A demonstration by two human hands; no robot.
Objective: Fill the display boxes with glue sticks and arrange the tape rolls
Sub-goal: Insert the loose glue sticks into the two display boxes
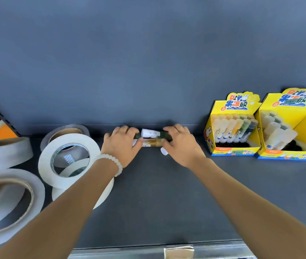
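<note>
Against the shelf's back wall, both hands [121, 144] [181, 144] curl fingers around loose glue sticks [151, 138], gathering them for the yellow display boxes [230, 128].

There were two yellow display boxes, one [232, 128] beside the other [288, 128], at the far right of the shelf. On the left lay five tape rolls: two white ones [68, 159] and three clear ones [4, 206]. Two hands, the left [121, 144] and the right [181, 144], were together around several glue sticks [151, 138]; I could not count them exactly.
</note>
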